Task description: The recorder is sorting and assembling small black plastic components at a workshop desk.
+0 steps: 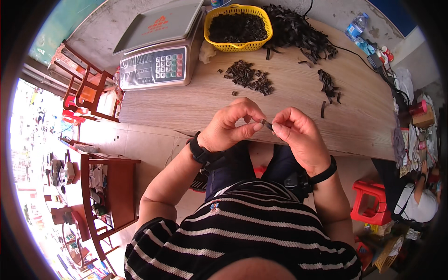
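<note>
Above the table's near edge, both hands meet at a small dark strip (267, 124). My left hand (232, 123) pinches one end of it between thumb and forefinger. The fingertips of my right hand (302, 140) are closed on its other end and partly hide it. Beyond my hands lies a loose pile of short dark pieces (247, 77). A smaller bunch of longer dark strips (327, 84) is spread to its right. At the back, a big heap of black strips (298, 32) sits beside a yellow plastic basket (238, 47) filled with short dark pieces.
A grey weighing scale (154, 65) with a keypad stands at the table's back left. A water bottle (357, 25) and a black cable (354, 55) are at the back right. Wooden chairs (88, 88) stand left, a red stool (371, 203) right. Another person (416, 200) sits at the far right.
</note>
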